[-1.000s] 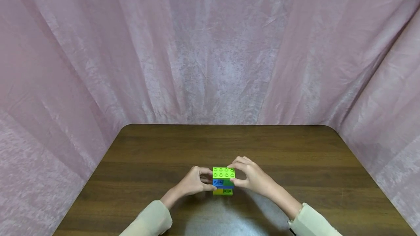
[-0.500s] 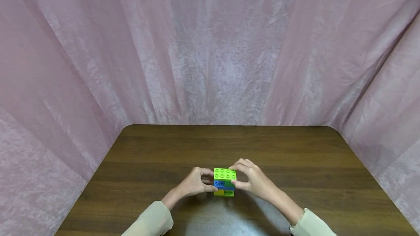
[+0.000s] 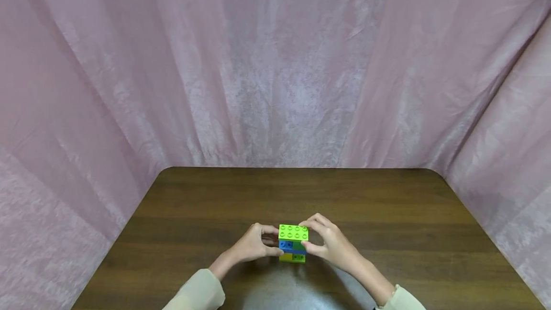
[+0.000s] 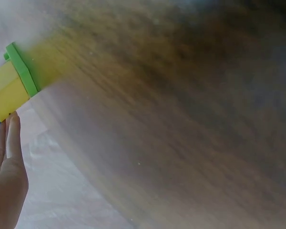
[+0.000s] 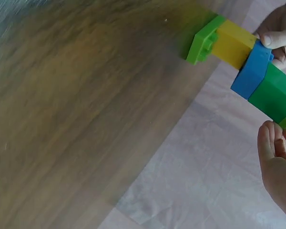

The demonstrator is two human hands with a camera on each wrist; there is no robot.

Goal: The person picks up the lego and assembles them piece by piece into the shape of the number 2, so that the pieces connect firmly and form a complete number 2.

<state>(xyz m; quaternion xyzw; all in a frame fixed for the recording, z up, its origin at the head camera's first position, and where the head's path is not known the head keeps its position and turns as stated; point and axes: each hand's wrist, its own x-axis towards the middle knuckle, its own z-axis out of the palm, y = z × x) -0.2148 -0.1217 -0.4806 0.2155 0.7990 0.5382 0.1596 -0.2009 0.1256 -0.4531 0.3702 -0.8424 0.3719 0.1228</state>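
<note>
The brick stack (image 3: 293, 243) is gripped at both sides, left hand (image 3: 254, 244) and right hand (image 3: 329, 244) curled round it, near the table (image 3: 387, 233) front edge. Vs 0.5 s ago, little is changed. No writing readable. Wrist views are blurred; stack cut off at frame edges

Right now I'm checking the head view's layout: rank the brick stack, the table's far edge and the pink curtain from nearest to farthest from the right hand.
1. Brick stack: gripped by the right hand, on its left.
2. Table's far edge: beyond the hand.
3. Pink curtain: behind the table.
</note>
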